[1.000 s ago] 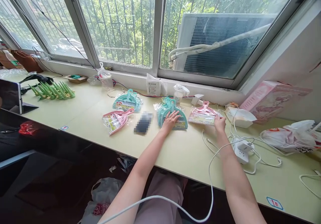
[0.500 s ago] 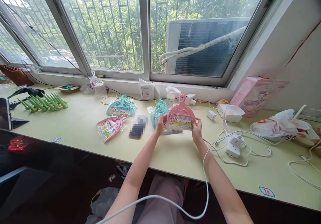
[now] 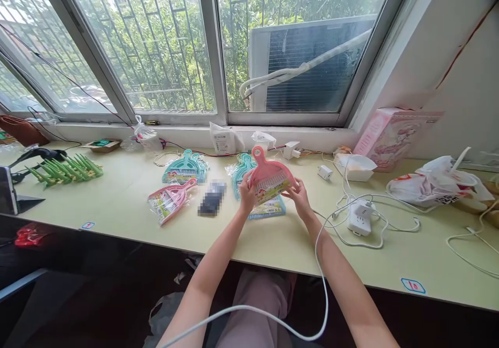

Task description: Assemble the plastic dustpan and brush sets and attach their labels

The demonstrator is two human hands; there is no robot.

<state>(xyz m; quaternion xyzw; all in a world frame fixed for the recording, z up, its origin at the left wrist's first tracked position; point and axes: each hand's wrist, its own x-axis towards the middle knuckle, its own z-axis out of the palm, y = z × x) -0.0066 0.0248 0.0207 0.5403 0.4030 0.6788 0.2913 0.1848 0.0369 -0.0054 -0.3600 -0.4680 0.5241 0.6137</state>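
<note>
A pink dustpan-and-brush set (image 3: 271, 176) is held up over the table, tilted with its handle toward the upper left. My left hand (image 3: 248, 195) grips its left side and my right hand (image 3: 299, 196) its right side, fingers closed on the edges. A printed label shows below the bristles. Behind and below it, partly hidden, lie teal dustpan sets (image 3: 240, 170) and a blue one (image 3: 268, 210). To the left are another teal set (image 3: 186, 167) and a wrapped pink set (image 3: 171, 200). A blurred-out dark object (image 3: 212, 198) lies between them and my left hand.
A white power strip (image 3: 359, 218) with tangled cables lies at right; one white cable (image 3: 323, 285) crosses over my right forearm. Further right are a white plastic bag (image 3: 436, 182) and a pink box (image 3: 393, 137). Green artificial plants (image 3: 64, 170) lie at left.
The pink set has turned from upright to tilted, its handle swinging left. More of the blue set below shows. The view has shifted slightly.
</note>
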